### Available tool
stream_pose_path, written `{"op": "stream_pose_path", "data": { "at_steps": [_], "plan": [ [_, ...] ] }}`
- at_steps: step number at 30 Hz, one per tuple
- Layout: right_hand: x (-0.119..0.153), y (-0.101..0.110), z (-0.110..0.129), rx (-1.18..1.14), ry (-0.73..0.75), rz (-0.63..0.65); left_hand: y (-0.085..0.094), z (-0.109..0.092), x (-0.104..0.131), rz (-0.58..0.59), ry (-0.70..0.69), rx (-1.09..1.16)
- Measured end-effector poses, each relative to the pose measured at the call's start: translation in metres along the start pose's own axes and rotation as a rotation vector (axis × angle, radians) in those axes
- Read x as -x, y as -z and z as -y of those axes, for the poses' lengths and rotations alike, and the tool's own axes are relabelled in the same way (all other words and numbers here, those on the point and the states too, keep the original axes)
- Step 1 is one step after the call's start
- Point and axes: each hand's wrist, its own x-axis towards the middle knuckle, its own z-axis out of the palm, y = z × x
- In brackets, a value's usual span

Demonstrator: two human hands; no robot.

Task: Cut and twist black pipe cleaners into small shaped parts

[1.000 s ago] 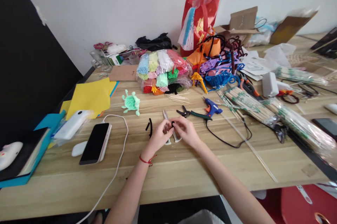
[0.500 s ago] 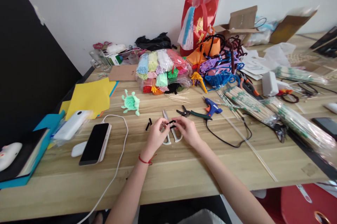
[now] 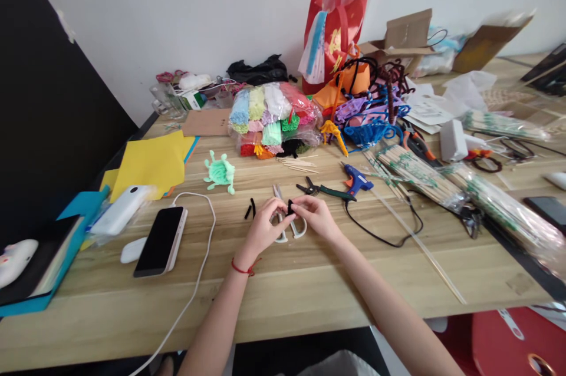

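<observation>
A short, bent piece of black pipe cleaner (image 3: 290, 207) is pinched between my two hands. My left hand (image 3: 266, 224) has its thumb and forefinger closed at the piece's left side. My right hand (image 3: 315, 215) grips it from the right with its fingertips. Beneath the hands lie scissors (image 3: 283, 239) with pale handles, partly covered by my fingers. Left of my left hand, two more short black pipe cleaner pieces (image 3: 253, 207) rest on the table. A mint-green fuzzy figure (image 3: 220, 172) with several knobbed limbs sits farther back left.
Wire pliers (image 3: 310, 187) and a blue glue gun (image 3: 356, 180) with its cord lie right of my hands. Behind are bagged colourful pipe cleaners (image 3: 274, 119). Bagged sticks (image 3: 420, 175) lie at right. A phone (image 3: 160, 241) and white cable (image 3: 207, 246) are at left.
The black pipe cleaner pieces between my hands have gone from lying roughly level, slightly apart, to one upright, bunched shape. My fingers have shifted slightly around it.
</observation>
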Motion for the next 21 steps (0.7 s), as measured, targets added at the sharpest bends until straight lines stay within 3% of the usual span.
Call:
{"op": "stream_pose_path", "data": {
  "at_steps": [6, 11, 21],
  "plan": [
    [0.000, 0.002, 0.002, -0.021, -0.013, 0.045, -0.002, 0.008, 0.000, 0.014, 0.035, 0.127],
    [0.002, 0.003, 0.007, -0.004, -0.051, 0.133, -0.006, 0.013, 0.002, -0.109, 0.086, 0.194],
    [0.002, 0.006, 0.006, -0.053, -0.178, 0.214, 0.001, 0.015, 0.000, -0.195, -0.093, 0.096]
  ]
}}
